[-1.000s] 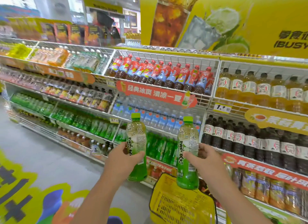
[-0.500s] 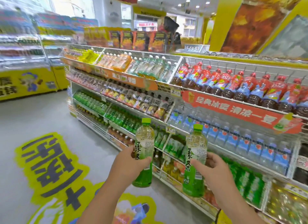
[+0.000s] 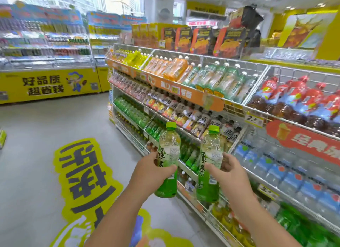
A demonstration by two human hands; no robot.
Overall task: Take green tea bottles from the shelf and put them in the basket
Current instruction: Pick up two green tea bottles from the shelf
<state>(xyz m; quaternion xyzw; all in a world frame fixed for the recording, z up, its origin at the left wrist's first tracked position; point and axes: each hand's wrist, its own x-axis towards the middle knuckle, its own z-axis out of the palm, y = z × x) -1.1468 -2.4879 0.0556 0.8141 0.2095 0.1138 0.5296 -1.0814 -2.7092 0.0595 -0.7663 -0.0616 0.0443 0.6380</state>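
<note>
Open floor [image 3: 36,164] left, shelf [image 3: 193,134] right, hands [image 3: 149,173] holding bottles [image 3: 168,160]

Both bare forearms reach forward and up side by side, the left hand [image 3: 153,170] and the right hand [image 3: 229,171] each raised at about the same height, fingers curled closed in a firm grasp.

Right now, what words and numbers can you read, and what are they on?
"绿茶": green tea bottle in the left hand.
"好品质 超省钱": yellow freezer front.
"2.": yellow price tag on the white wire shelf; remaining digits blurred.
Other shelf labels, banners and the yellow floor sticker: too blurred or cropped.
</note>
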